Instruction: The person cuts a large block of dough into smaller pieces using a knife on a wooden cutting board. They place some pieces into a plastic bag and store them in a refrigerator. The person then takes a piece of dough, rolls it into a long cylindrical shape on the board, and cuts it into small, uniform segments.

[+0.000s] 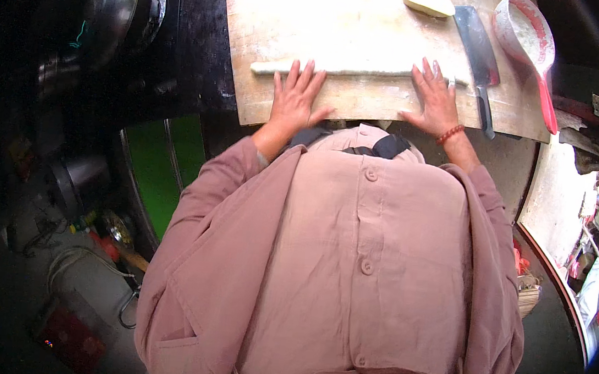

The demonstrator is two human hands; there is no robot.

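Observation:
A long thin rope of dough (365, 72) lies crosswise near the front edge of a floured wooden board (325, 18). My left hand (296, 95) rests palm down toward the rope's left part, fingers spread, with the fingertips over the dough. Over its right part lies my right hand (434, 98), also flat with fingers apart and a beaded bracelet at the wrist. Neither hand grips the rope. Close to the right fingertips is a cleaver (477, 47), its dark handle toward me. A larger pale piece of dough (429, 3) lies beside the blade's far end.
At the board's right edge sits a white ladle-shaped scoop (526, 33) with a red handle, flour inside. A metal wok or bowl (114, 10) stands on the dark surface at left. Cables (77, 258) and several small items lie on the floor at lower left.

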